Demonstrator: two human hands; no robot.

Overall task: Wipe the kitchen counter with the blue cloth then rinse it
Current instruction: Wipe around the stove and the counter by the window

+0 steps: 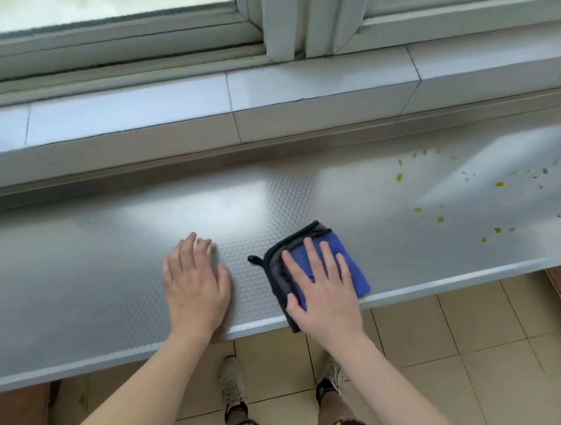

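A folded blue cloth (351, 263) with dark grey and black edging lies on the textured steel counter (109, 269), close to its front edge. My right hand (321, 288) presses flat on top of the cloth with the fingers spread. My left hand (194, 282) rests flat on the bare counter to the left of the cloth, palm down and holding nothing. Yellow and grey crumbs (439, 219) are scattered over the counter at the right, apart from the cloth.
A tiled sill (310, 94) and a window frame (287, 26) run along the back of the counter. Below the front edge lies a beige tiled floor (459, 348), where my shoes (233, 383) stand.
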